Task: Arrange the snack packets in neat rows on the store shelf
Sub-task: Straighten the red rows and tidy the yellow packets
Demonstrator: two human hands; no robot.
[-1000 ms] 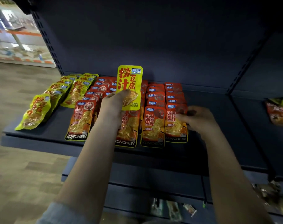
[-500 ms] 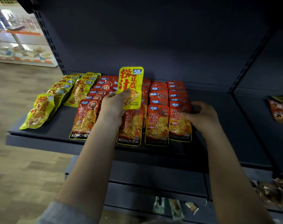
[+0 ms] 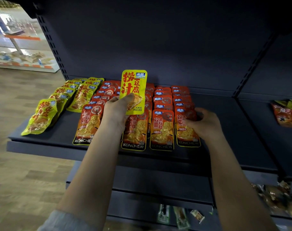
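Since the orange rows (image 3: 162, 129) already run back in four tidy columns at the middle of the shelf (image 3: 58, 144), your two hands are doing separate jobs over them. Nearest you, your right hand (image 3: 202, 123) lies on the front packs of the rightmost orange column, fingers curled over their tops, apparently squaring them up or drawing them level with the neighbours; whether it truly grips one I cannot tell. Your left hand (image 3: 116, 114) pinches a yellow packet (image 3: 133, 90) by its lower part, thumb across the front, holding it upright above the orange columns. It looks like a stray among the orange, so it probably belongs further left, where the yellow rows (image 3: 65, 100) sit looser and crooked, the front one askew. Behind everything stands the dark back panel (image 3: 158, 47).
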